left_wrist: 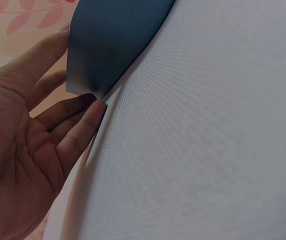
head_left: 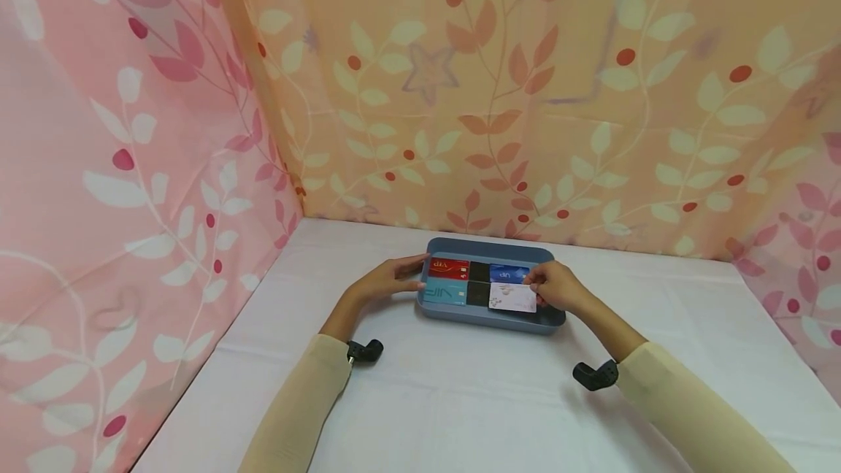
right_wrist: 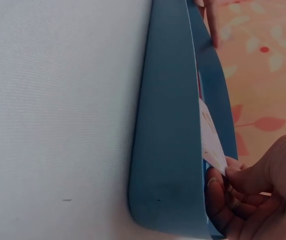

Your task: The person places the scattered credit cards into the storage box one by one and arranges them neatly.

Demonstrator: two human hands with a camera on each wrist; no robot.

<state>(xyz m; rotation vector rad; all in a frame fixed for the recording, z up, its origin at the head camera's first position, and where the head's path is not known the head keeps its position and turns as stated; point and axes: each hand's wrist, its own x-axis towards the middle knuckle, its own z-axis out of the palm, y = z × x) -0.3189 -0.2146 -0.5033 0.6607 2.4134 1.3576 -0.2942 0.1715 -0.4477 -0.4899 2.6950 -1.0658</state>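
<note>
A blue-grey tray (head_left: pixel 493 321) lies on the white table with cards inside. On its left half are a red VIP card (head_left: pixel 449 268) and a teal card (head_left: pixel 447 293); to the right lies a blue card (head_left: pixel 507 274). My right hand (head_left: pixel 555 286) pinches the right edge of a white card with a floral print (head_left: pixel 512 298), its thumb on top. In the right wrist view that white card (right_wrist: pixel 212 132) tilts upward near the tray wall. My left hand (head_left: pixel 386 279) touches the left end of the tray; in the left wrist view its fairly straight fingers (left_wrist: pixel 78 135) meet the tray's end.
The white tablecloth (head_left: pixel 420 400) spreads around the tray. Behind it hangs an orange leaf-patterned curtain (head_left: pixel 420 115), with a pink one (head_left: pixel 151 188) on the left. Black wrist-worn devices sit at the left cuff (head_left: pixel 365 351) and right cuff (head_left: pixel 596 376).
</note>
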